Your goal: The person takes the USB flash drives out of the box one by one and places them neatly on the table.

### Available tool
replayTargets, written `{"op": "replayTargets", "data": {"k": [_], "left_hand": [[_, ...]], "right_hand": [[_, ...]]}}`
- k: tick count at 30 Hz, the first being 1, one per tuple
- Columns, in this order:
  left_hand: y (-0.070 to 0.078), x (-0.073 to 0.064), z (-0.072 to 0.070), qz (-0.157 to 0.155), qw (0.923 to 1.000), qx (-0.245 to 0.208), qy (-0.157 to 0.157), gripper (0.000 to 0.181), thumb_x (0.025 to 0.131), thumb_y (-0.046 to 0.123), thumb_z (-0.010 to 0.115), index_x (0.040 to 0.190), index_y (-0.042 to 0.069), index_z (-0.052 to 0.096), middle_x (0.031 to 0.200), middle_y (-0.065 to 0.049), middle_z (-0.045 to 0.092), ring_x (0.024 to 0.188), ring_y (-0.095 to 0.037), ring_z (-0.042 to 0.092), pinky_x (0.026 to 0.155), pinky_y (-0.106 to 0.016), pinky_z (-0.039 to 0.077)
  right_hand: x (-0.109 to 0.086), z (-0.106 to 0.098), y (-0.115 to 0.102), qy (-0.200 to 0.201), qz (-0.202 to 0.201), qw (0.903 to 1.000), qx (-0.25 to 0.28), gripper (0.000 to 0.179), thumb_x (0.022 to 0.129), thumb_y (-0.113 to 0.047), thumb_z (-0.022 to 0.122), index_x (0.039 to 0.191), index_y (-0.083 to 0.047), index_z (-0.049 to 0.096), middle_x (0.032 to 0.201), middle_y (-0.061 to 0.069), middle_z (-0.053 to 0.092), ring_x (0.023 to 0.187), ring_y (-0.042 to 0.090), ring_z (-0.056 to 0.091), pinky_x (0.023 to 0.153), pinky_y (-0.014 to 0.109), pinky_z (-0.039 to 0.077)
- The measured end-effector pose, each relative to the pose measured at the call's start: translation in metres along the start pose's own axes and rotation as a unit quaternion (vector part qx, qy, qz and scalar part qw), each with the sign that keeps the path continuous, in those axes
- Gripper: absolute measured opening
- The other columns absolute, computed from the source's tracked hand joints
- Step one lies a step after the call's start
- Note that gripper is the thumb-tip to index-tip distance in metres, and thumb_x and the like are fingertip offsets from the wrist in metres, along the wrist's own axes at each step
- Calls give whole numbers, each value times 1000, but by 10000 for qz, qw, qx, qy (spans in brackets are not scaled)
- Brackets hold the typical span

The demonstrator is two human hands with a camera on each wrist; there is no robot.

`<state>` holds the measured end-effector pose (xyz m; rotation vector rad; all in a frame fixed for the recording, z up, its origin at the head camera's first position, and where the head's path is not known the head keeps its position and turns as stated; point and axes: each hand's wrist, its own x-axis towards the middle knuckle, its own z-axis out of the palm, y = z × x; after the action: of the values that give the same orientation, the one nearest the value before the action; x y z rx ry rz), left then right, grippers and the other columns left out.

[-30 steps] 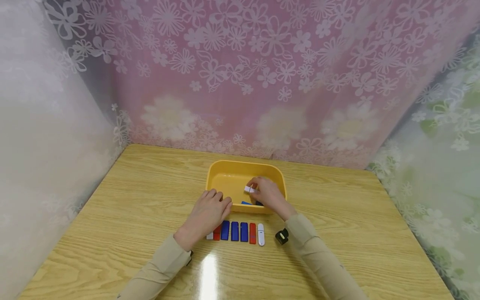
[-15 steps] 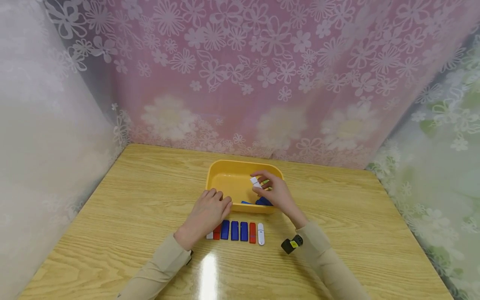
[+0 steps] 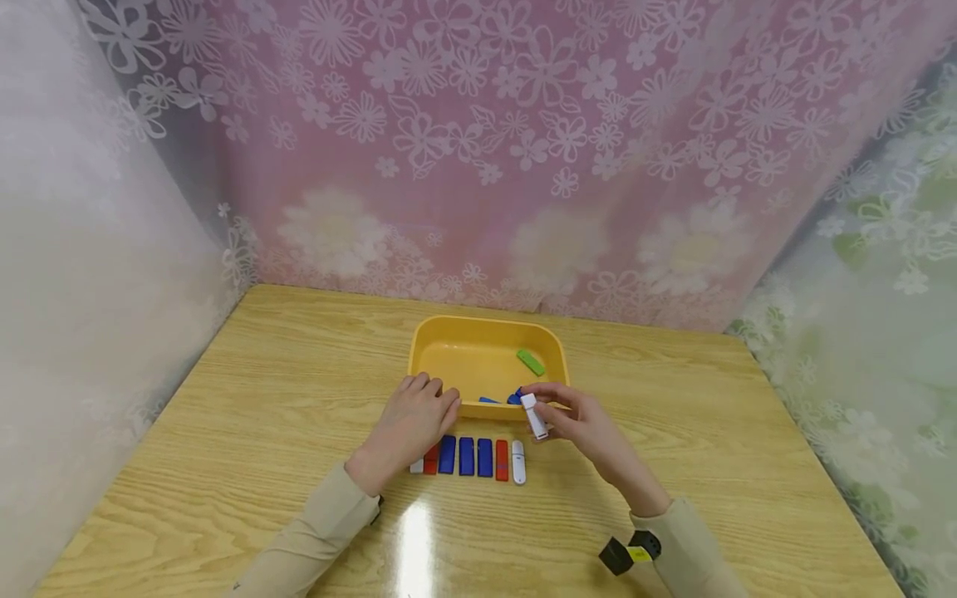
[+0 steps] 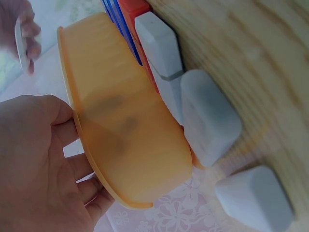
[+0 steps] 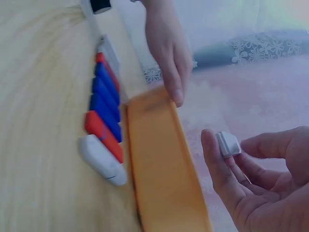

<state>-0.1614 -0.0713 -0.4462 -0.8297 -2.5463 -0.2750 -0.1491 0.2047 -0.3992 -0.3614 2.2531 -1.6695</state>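
In the head view my right hand [image 3: 594,423] pinches a white USB stick [image 3: 534,415] between thumb and fingers, above the near right rim of a yellow plastic tub [image 3: 489,322]. My left hand [image 3: 407,428] grips the tub's near rim on the left. In the left wrist view its thumb and fingers curl over that tub wall [image 4: 130,130]. A green USB stick [image 3: 531,362] and some blue ones [image 3: 516,398] lie in the tub. In front of it stretches a row of USB sticks: blue [image 3: 467,457], red [image 3: 502,461], and white [image 3: 519,462] at the right end.
The row's left end is hidden by my left hand in the head view; the left wrist view shows several white USB sticks [image 4: 207,116] there. The wooden table [image 3: 710,448] meets a pink floral curtain [image 3: 478,208] at its back edge.
My right hand has lifted the white USB stick out of the tub and brought it toward me, over the near rim. The green stick has come into sight. My left hand stays put.
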Motion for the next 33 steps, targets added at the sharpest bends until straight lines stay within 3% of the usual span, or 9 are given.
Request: {"op": "replayTargets", "data": {"k": [3, 9, 15, 23, 30, 33], "left_hand": [[-1, 0, 0, 4, 10000, 0, 27, 23, 104, 24, 59, 84, 13, 62, 74, -3, 57, 72, -22, 47, 70, -35, 45], [-1, 0, 2, -35, 10000, -4, 7, 22, 104, 24, 59, 84, 13, 61, 74, -3, 57, 72, -22, 47, 71, -35, 45], [-1, 0, 2, -47, 10000, 2, -31, 22, 104, 24, 58, 85, 14, 62, 75, -2, 58, 73, -22, 47, 72, -35, 45], [0, 0, 0, -75, 9999, -25, -128, 22, 104, 24, 58, 86, 14, 62, 75, -2, 57, 74, -23, 47, 73, -35, 45], [1, 0, 1, -83, 9999, -44, -106, 23, 104, 24, 58, 85, 14, 62, 75, -3, 57, 73, -23, 47, 74, -35, 46], [1, 0, 0, -85, 9999, -61, -89, 23, 104, 24, 58, 84, 13, 61, 75, -3, 57, 73, -23, 47, 73, -36, 45]], "right_hand": [[-10, 1, 6, -21, 141, 9999, -73, 39, 105, -13, 55, 139, 7, 52, 123, 29, 56, 96, 40, 69, 83, 54, 57], [-21, 5, 20, 124, 345, 9989, -283, 37, 102, -12, 61, 132, 8, 56, 118, 23, 60, 88, 22, 67, 76, 44, 60], [-21, 8, 37, 345, 338, 9962, -731, 28, 98, -6, 64, 123, 7, 63, 108, 19, 66, 83, 21, 67, 71, 31, 60], [-15, 19, 44, 982, 823, 9719, -1976, 17, 92, -6, 73, 109, -4, 71, 91, 4, 65, 68, 14, 59, 58, 24, 51], [-11, 24, 47, 1201, 1227, 9614, -2152, 15, 92, -6, 73, 106, -5, 70, 88, 3, 63, 62, 13, 59, 55, 26, 54], [-10, 25, 46, 1174, 1175, 9561, -2413, 12, 91, -7, 75, 102, -7, 71, 84, 1, 63, 62, 13, 54, 54, 23, 47]]}}
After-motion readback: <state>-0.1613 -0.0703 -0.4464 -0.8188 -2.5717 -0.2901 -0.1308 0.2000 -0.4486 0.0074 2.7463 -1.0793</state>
